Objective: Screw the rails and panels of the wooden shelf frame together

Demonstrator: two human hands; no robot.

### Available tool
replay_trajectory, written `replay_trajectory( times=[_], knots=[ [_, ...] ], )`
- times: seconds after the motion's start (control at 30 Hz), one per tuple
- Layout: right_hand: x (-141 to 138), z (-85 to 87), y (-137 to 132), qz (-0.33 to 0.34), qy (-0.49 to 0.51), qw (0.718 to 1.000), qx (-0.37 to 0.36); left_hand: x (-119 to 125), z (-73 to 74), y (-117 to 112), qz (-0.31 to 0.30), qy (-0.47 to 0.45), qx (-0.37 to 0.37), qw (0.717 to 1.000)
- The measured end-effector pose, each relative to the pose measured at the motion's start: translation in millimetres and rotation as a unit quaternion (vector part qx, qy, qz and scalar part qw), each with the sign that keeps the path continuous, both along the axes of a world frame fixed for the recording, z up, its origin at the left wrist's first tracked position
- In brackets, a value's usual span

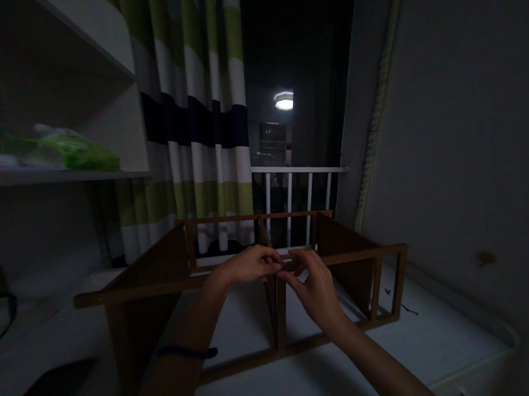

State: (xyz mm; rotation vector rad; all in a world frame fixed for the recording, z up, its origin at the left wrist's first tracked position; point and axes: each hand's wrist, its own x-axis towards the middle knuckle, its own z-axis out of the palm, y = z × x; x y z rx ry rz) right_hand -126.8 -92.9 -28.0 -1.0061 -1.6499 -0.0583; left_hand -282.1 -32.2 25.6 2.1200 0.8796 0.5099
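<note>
A brown wooden rack lies on its side across a white surface, with its long rail towards me and a divider near the middle. Over the join of that rail and the divider, my left hand and my right hand meet almost fingertip to fingertip. The fingers of my left hand are curled into a pinch. Thumb and fingers of my right hand also come together at the same spot. Whatever is between them is too small and dark to make out. A dark band circles my left forearm.
White shelving with a green plastic packet overhangs the left. Behind the rack are a striped curtain and a white window railing. A ribbed hose runs down the right wall. Dark flat thing lies lower left.
</note>
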Motion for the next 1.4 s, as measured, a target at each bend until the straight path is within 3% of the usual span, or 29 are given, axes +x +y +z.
replay_trajectory(
  times=[0.37, 0.63, 0.9, 1.07, 1.27, 1.4],
  knots=[
    [11.3, -14.2, -3.4, 0.011, -0.012, 0.999, -0.048, 1.8, -1.0, 0.1, 0.018, 0.003, 0.005, 1.0],
    [9.0, -37.1, 1.0, 0.047, 0.057, 0.983, -0.166, 1.7, -2.4, 1.4, 0.02, 0.01, 0.023, 0.999],
    [-5.0, -44.3, 2.1, 0.134, 0.192, 0.943, -0.237, 0.9, -3.8, 3.0, 0.014, 0.02, 0.034, 0.999],
    [-12.0, -47.3, 3.8, 0.15, 0.226, 0.935, -0.227, 1.2, -2.7, 1.1, 0.023, 0.023, 0.027, 0.999],
    [-14.4, -44.5, -1.1, 0.097, 0.136, 0.976, -0.14, -0.1, -3.9, 2.5, 0.026, 0.02, 0.023, 0.999],
    [-14.4, -43.5, -5.7, 0.093, 0.106, 0.976, -0.163, -1.4, -3.6, 4.2, 0.02, 0.033, 0.033, 0.999]
  ],
)
